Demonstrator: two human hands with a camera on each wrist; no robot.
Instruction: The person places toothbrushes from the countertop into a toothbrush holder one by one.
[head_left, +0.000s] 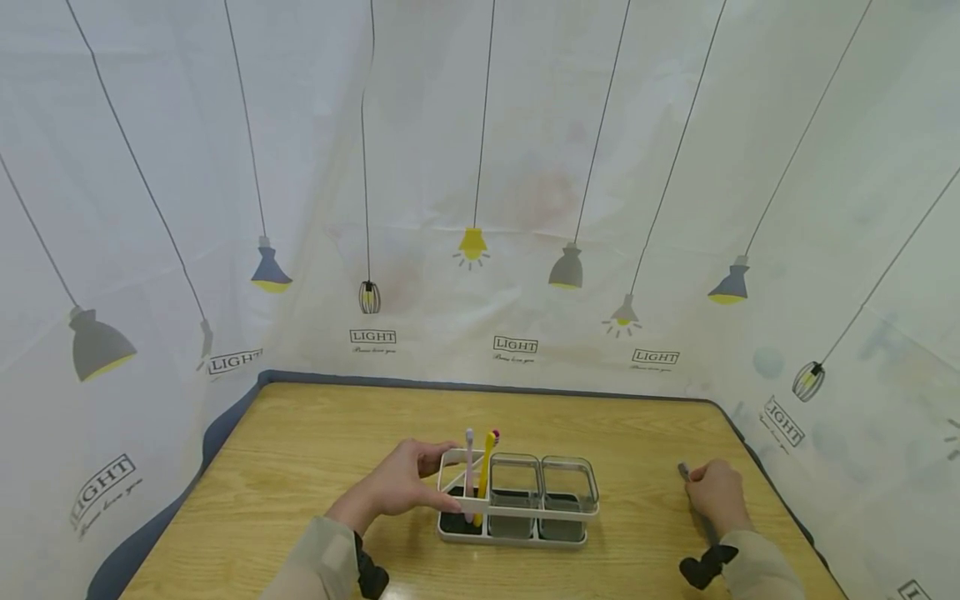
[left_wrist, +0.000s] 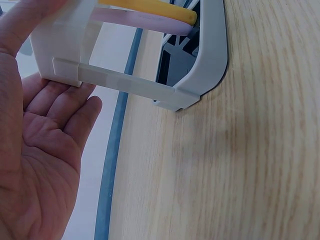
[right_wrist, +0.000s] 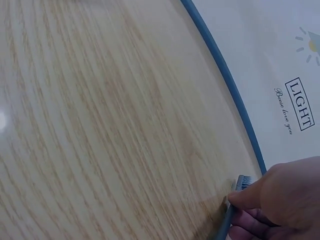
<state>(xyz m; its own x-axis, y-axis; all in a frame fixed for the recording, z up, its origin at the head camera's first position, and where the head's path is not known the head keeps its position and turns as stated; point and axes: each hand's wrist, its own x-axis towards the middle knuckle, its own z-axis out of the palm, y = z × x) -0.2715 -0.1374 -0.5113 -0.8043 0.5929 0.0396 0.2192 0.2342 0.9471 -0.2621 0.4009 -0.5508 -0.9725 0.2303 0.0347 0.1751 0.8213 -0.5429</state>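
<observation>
A white toothbrush holder (head_left: 513, 542) with a dark base stands on the table in the head view. My left hand (head_left: 400, 485) grips its upper left end, thumb at the front and fingers behind. In that end stand a lilac toothbrush (head_left: 469, 468) and a yellow toothbrush (head_left: 486, 467); a magenta tip (head_left: 496, 436) shows behind the yellow one. Off to the right, my right hand (head_left: 717, 497) pinches a grey-blue toothbrush (right_wrist: 228, 220) just below its bristled head, low over the tabletop. Part of its handle is hidden by the hand.
Two clear cups, a middle cup (head_left: 514, 477) and a right cup (head_left: 568, 483), sit in the holder. The wooden table (head_left: 360, 417) has a dark blue edge (right_wrist: 227, 82). Beyond it hangs a pale curtain (head_left: 435, 150) printed with lamps.
</observation>
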